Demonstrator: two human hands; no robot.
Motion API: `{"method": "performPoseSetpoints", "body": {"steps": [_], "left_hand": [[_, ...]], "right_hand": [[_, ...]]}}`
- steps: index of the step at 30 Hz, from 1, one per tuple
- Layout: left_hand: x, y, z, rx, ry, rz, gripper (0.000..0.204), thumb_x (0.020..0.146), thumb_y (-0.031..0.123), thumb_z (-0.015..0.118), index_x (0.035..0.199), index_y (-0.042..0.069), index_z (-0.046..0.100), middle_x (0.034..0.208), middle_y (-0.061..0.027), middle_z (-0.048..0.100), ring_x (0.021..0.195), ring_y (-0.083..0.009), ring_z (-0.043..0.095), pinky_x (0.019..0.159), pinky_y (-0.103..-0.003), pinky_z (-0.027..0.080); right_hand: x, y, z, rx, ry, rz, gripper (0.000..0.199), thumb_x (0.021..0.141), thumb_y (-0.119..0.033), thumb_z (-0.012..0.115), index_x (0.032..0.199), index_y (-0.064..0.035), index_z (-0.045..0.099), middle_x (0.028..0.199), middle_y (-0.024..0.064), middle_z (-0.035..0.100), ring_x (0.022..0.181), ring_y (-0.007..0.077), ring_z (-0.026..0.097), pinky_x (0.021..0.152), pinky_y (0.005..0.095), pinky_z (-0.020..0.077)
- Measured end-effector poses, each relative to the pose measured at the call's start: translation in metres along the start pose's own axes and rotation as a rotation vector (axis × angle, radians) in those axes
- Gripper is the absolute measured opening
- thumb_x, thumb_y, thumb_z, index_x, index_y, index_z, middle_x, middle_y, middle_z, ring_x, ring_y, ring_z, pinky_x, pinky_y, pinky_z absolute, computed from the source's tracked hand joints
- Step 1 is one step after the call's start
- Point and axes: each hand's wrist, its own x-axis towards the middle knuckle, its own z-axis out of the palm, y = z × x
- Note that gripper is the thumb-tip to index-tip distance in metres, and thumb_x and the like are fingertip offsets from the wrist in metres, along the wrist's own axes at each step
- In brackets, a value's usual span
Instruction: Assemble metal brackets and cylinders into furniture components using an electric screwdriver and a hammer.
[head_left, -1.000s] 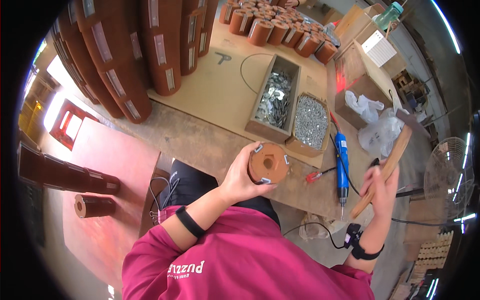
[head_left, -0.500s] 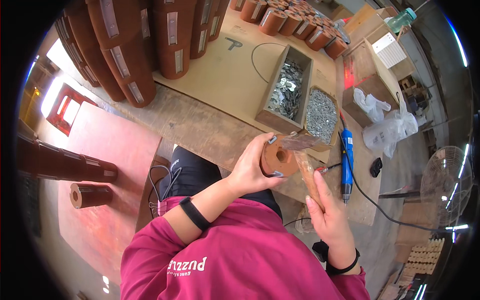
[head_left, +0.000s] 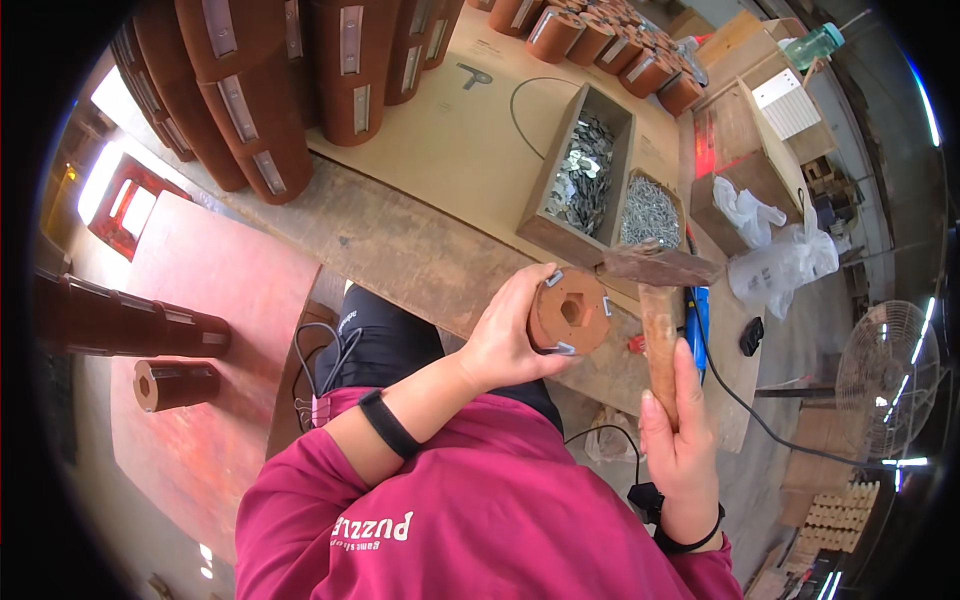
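Observation:
My left hand (head_left: pixel 502 340) is wrapped round a reddish-brown cylinder (head_left: pixel 594 322), its end face turned up. That face has a hexagonal hole at its centre, and metal clips sit at its rim. My right hand (head_left: pixel 680 436) grips the wooden handle of a hammer (head_left: pixel 658 330). The hammer's dark, worn head is raised to the right of the cylinder, apart from it. Beyond my hands stand a wooden box of flat metal pieces (head_left: pixel 584 176) and a smaller box of screws or nails (head_left: pixel 650 212). The hammer partly hides a blue power screwdriver (head_left: pixel 698 325).
Tall stacks of brown cylinders (head_left: pixel 352 70) stand at the far left; several short ones (head_left: pixel 555 36) crowd the back. A lone cylinder (head_left: pixel 176 385) lies on the pinkish board (head_left: pixel 215 450). Plastic bags (head_left: pixel 785 265), a black cable (head_left: pixel 760 415) and a fan (head_left: pixel 888 360) are at the right.
The hammer has swung away to the right from over the cylinder's edge, carried by my right hand. My left hand still holds the cylinder, now slightly further right.

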Motion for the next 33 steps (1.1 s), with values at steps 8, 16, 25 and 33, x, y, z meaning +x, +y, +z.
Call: {"method": "performPoseSetpoints", "body": {"steps": [8, 16, 25, 33], "left_hand": [[0.0, 0.0, 0.002, -0.061, 0.031, -0.014, 0.085, 0.049, 0.015, 0.079, 0.121, 0.001, 0.035, 0.113, -0.0179, 0.046, 0.105, -0.0355, 0.048, 0.09, -0.039, 0.039], [0.001, 0.001, 0.002, -0.107, 0.016, -0.051, 0.085, 0.049, 0.015, 0.079, 0.121, 0.001, 0.035, 0.113, -0.0183, 0.046, 0.105, -0.0358, 0.047, 0.09, -0.039, 0.039], [-0.001, -0.002, 0.001, 0.011, -0.003, 0.023, 0.092, 0.052, 0.018, 0.082, 0.126, 0.001, 0.03, 0.117, -0.0166, 0.045, 0.108, -0.0311, 0.048, 0.091, -0.036, 0.039], [0.0, 0.0, 0.002, -0.062, 0.029, 0.006, 0.086, 0.049, 0.016, 0.079, 0.121, 0.0, 0.035, 0.112, -0.0192, 0.046, 0.105, -0.0367, 0.047, 0.091, -0.04, 0.039]], "right_hand": [[0.006, 0.005, 0.007, -0.048, -0.183, 0.078, 0.049, 0.084, -0.006, 0.053, 0.131, -0.007, 0.039, 0.096, 0.0226, 0.059, 0.081, 0.0335, 0.061, 0.067, 0.0341, 0.0476], [0.003, 0.006, 0.017, -0.042, -0.208, 0.107, 0.049, 0.084, -0.005, 0.054, 0.131, -0.007, 0.039, 0.082, 0.0202, 0.06, 0.069, 0.0307, 0.061, 0.062, 0.0346, 0.0466], [-0.004, -0.003, -0.004, 0.025, 0.004, 0.112, 0.05, 0.083, -0.004, 0.055, 0.129, 0.0022, 0.037, 0.115, 0.0208, 0.054, 0.093, 0.0302, 0.061, 0.076, 0.0322, 0.0477], [0.008, -0.004, 0.005, -0.016, -0.343, 0.323, 0.048, 0.084, -0.005, 0.053, 0.13, -0.001, 0.038, 0.119, 0.0195, 0.052, 0.106, 0.0261, 0.055, 0.086, 0.0296, 0.0418]]}}
